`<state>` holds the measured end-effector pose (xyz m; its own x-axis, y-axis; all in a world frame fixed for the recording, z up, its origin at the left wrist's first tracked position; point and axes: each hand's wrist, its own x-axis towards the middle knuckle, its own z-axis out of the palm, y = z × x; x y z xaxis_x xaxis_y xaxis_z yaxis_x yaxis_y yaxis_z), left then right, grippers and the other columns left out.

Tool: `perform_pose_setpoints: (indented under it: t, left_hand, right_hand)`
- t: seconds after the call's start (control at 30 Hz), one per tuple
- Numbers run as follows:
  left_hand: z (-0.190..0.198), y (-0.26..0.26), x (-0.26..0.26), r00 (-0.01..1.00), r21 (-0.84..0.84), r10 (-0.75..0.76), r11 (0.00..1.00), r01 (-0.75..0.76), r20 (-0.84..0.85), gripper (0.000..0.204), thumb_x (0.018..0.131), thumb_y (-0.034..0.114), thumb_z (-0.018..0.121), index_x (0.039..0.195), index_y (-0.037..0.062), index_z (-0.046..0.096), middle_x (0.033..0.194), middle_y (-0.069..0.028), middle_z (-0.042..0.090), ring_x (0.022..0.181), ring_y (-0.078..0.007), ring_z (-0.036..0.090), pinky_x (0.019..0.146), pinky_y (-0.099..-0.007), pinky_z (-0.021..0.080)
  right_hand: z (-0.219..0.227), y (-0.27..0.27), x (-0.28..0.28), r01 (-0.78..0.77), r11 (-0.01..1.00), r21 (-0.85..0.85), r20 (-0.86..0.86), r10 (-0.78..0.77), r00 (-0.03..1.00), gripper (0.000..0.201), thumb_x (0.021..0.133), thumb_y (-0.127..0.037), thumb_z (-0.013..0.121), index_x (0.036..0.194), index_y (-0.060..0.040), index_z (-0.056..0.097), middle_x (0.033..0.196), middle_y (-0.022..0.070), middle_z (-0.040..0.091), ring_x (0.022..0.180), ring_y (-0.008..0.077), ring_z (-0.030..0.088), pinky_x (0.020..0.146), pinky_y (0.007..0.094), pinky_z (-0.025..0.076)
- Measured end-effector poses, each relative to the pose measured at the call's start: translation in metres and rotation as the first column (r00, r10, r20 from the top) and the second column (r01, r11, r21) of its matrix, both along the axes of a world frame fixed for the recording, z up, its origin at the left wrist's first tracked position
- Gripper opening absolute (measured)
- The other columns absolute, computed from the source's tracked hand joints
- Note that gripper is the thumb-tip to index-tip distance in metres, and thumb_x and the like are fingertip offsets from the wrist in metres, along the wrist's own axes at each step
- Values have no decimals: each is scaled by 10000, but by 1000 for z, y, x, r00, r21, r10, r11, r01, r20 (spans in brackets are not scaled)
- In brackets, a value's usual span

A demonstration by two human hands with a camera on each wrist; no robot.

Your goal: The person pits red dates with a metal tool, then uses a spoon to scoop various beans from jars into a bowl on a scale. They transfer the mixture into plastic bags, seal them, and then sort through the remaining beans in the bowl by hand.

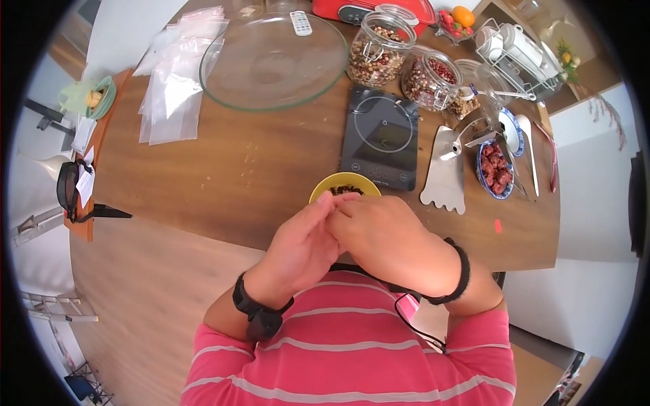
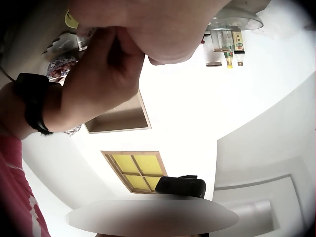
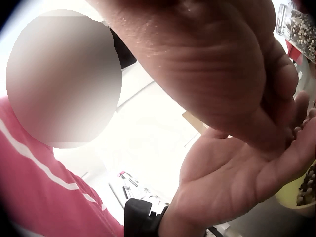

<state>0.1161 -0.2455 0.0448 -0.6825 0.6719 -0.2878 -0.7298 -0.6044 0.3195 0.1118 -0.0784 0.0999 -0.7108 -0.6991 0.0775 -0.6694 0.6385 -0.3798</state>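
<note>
My left hand (image 1: 301, 247) is turned palm up in front of my chest, its fingers stretched out and slightly cupped. Small round beans or beads (image 3: 297, 129) lie along those fingers in the right wrist view. Over that palm bends my right hand (image 1: 382, 233), thumb and fingers reaching down into it; I cannot tell whether its hidden fingertips pinch a piece. Just past both hands sits a yellow bowl (image 1: 322, 187) at the table's near edge, with dark small pieces (image 1: 347, 190) inside. The hands overlap its near side in the head view.
Beyond the bowl lies a black induction cooker (image 1: 380, 139). Glass jars of mixed beans (image 1: 376, 62) stand behind it. A metal scraper (image 1: 445, 172) and a blue-rimmed bowl (image 1: 485, 177) of dark red pieces are at right. A large glass dish (image 1: 274, 105) and plastic bags (image 1: 179, 88) lie at left.
</note>
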Motion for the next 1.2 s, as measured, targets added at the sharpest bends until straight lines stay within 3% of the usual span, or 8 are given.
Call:
perform_pose_setpoints:
  t: [0.17, 0.4, 0.47, 0.8, 0.9, 0.97, 1.03, 1.2]
  left_hand:
    - [2, -2, -4, 999, -119, 35, 992, -39, -37, 637, 1111, 484, 347, 1467, -29, 474, 1471, -168, 564, 1358, -290, 549, 1154, -439, 410]
    - [-9, -8, -1, 989, -36, 140, 989, -142, -57, 501, 1124, 404, 385, 1341, -15, 552, 1328, -138, 624, 1220, -247, 607, 1089, -409, 465]
    - [-8, -11, -2, 979, -53, 195, 979, -198, -60, 499, 1120, 404, 396, 1327, -22, 552, 1318, -145, 617, 1216, -252, 601, 1084, -414, 467]
    - [-9, -10, -5, 962, -185, 236, 948, -259, -135, 442, 1102, 374, 452, 1270, -17, 574, 1239, -136, 639, 1129, -234, 625, 1031, -393, 506]
    - [-8, -3, -6, 966, -224, 227, 942, -250, -122, 376, 1101, 381, 457, 1188, 38, 585, 1119, -95, 624, 980, -194, 601, 888, -339, 513]
    - [-3, 2, -9, 972, -242, 202, 944, -226, -119, 341, 1102, 392, 455, 1129, 79, 588, 1041, -69, 605, 879, -165, 576, 777, -299, 514]
    - [4, 4, -19, 997, -202, 72, 977, -71, -1, 368, 1105, 428, 437, 885, 147, 527, 810, -10, 501, 653, -119, 432, 556, -243, 384]
    - [54, 52, -64, 977, -343, -172, 932, 119, -128, 537, 1108, 472, 415, 671, 165, 354, 588, 31, 310, 503, -106, 297, 458, -244, 256]
  right_hand:
    - [-19, -15, 3, 133, 990, 43, -228, -120, 966, 169, 790, -92, 650, 939, -13, 648, 916, 101, 654, 864, 319, 685, 708, 408, 573]
    - [-19, 1, -9, 160, 941, -300, -36, -179, 983, 155, 791, -103, 720, 917, -46, 649, 871, 124, 668, 873, 334, 680, 713, 412, 558]
    - [-5, 16, -11, 323, 874, -362, 30, -335, 942, 149, 790, -73, 727, 912, -64, 641, 850, 118, 656, 837, 352, 672, 685, 439, 547]
    - [-42, 27, -4, 326, 889, -321, -13, -349, 937, 171, 776, -17, 738, 923, -73, 669, 878, 94, 670, 778, 328, 676, 665, 429, 554]
    - [-48, 40, 0, 309, 838, -449, -85, -385, 919, 207, 774, 10, 739, 957, -72, 689, 908, 86, 682, 711, 288, 668, 606, 385, 541]
    - [-45, 54, 11, 387, 710, -588, 111, -403, 908, 219, 770, 65, 730, 949, -57, 696, 908, 74, 684, 638, 194, 640, 541, 308, 489]
    - [-56, 75, 23, 410, 637, -653, 138, -432, 891, 217, 771, 85, 722, 939, -49, 695, 905, 67, 680, 625, 153, 612, 532, 281, 460]
    - [-101, 133, 68, 555, 390, -735, 335, -503, 797, 179, 812, 110, 700, 917, -36, 689, 902, 42, 674, 614, 69, 550, 527, 236, 418]
